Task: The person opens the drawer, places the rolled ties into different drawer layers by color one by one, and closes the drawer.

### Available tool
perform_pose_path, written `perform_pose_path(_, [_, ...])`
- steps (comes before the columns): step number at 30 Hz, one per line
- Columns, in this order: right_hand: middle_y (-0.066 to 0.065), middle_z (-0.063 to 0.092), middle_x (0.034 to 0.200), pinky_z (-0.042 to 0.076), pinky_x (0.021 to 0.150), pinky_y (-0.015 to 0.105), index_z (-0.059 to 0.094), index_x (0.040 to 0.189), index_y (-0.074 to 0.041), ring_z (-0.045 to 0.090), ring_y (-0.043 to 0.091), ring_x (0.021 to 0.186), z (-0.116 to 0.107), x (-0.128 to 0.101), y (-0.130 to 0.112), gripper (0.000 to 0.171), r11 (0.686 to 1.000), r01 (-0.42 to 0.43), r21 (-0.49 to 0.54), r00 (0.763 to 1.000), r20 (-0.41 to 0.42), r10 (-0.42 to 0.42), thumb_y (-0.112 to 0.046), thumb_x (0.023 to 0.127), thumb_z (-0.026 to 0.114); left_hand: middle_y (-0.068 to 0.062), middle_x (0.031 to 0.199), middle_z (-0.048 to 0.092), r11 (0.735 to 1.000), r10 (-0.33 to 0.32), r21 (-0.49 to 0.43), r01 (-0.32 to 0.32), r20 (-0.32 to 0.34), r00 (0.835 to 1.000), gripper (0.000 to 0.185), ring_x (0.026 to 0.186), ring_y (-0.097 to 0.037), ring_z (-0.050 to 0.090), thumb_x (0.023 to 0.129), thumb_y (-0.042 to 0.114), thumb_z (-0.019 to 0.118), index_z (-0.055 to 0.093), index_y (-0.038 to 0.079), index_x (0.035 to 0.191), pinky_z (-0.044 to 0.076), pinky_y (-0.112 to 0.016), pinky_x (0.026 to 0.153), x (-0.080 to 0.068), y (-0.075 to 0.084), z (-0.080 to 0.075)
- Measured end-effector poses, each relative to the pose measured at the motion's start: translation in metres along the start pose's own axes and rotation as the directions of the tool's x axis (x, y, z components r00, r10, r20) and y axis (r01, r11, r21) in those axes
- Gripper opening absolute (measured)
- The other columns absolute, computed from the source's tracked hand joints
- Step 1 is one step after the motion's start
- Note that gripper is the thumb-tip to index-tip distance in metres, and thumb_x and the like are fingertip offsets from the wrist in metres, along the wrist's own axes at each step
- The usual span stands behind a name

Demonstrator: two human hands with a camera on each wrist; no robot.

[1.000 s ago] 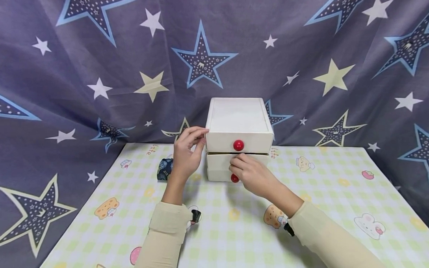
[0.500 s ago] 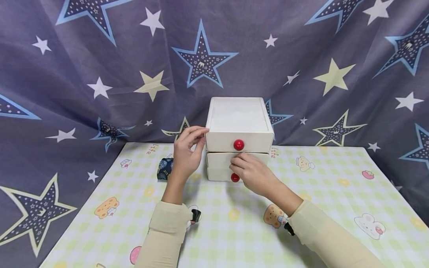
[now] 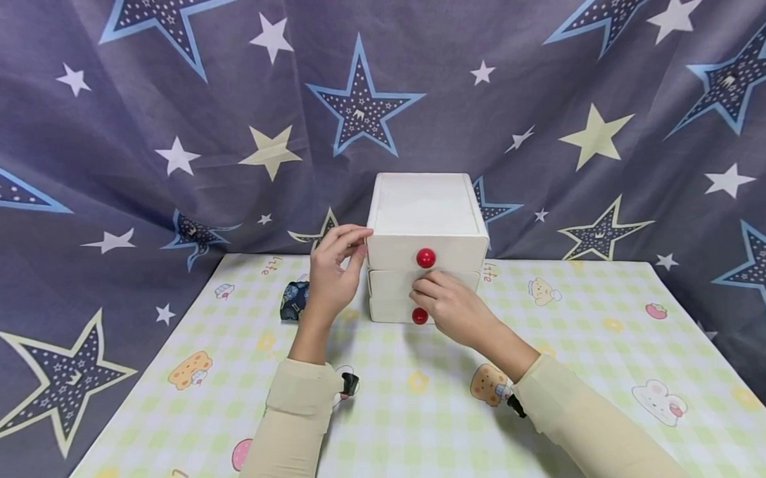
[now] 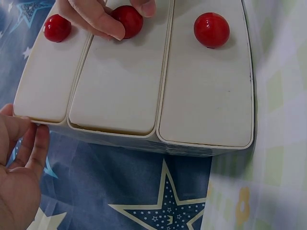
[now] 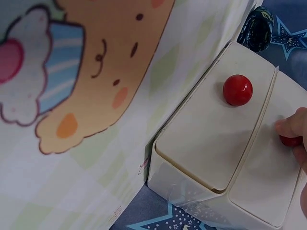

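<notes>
A white cabinet (image 3: 427,202) with three stacked drawers stands at the back of the table. Each drawer front carries a round red knob. My right hand (image 3: 447,308) pinches the middle drawer's knob (image 4: 128,21) between thumb and fingers; in the head view the hand hides that knob. The top knob (image 3: 426,258) and bottom knob (image 3: 420,316) show on either side of it. With extended fingers, my left hand (image 3: 336,272) touches the cabinet's upper left front edge. All three fronts look nearly flush in the left wrist view.
A dark blue patterned bundle (image 3: 294,301) lies left of the cabinet, partly behind my left forearm. Green-checked cloth with cartoon prints covers the table (image 3: 421,420). A star-patterned curtain (image 3: 454,110) hangs close behind the cabinet.
The dark gap above the middle drawer's front has closed up as the drawer moved slightly inward. My right hand stays on its knob; my left hand keeps its place.
</notes>
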State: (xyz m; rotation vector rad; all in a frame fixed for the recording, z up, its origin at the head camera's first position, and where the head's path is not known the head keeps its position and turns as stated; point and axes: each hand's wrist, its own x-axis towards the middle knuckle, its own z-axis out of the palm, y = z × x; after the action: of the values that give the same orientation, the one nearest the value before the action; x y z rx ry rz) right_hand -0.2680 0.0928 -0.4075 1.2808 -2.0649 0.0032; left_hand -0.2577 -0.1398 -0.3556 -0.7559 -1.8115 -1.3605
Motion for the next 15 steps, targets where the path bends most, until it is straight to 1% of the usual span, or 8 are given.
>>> perform_pose_path(8, [0.007, 0.07, 0.108, 0.054, 0.098, 0.033, 0.077, 0.106, -0.002, 0.061, 0.026, 0.106, -0.0011, 0.001, -0.0001, 0.03, 1.0, 0.001, 0.002, 1.0, 0.007, -0.001, 0.007, 0.077, 0.08, -0.031, 0.114, 0.061, 1.0, 0.005, -0.002, -0.005, -0.001, 1.0, 0.025, 0.097, -0.042, 0.064, 0.09, -0.025, 0.059, 0.068, -0.017, 0.112, 0.061, -0.049, 0.087, 0.0, -0.0012, -0.0006])
perform_pose_path(9, [0.007, 0.071, 0.108, 0.054, 0.098, 0.033, 0.077, 0.106, -0.002, 0.061, 0.026, 0.106, -0.0012, 0.0011, -0.0001, 0.03, 1.0, 0.001, 0.002, 1.0, 0.009, -0.001, 0.007, 0.078, 0.08, -0.031, 0.114, 0.061, 1.0, 0.001, -0.001, -0.001, -0.003, 1.0, 0.025, 0.097, -0.043, 0.064, 0.09, -0.025, 0.059, 0.068, -0.018, 0.111, 0.061, -0.048, 0.087, -0.0001, -0.0012, -0.0005])
perform_pose_path(15, [0.008, 0.071, 0.109, 0.053, 0.099, 0.033, 0.077, 0.107, -0.002, 0.062, 0.026, 0.107, -0.0034, 0.0004, -0.0008, 0.028, 1.0, 0.002, 0.007, 1.0, 0.017, -0.002, 0.006, 0.08, 0.078, -0.03, 0.115, 0.061, 1.0, 0.001, 0.001, -0.001, 0.003, 1.0, 0.026, 0.098, -0.042, 0.065, 0.09, -0.024, 0.06, 0.069, -0.017, 0.112, 0.061, -0.049, 0.087, 0.0001, 0.0007, -0.0003])
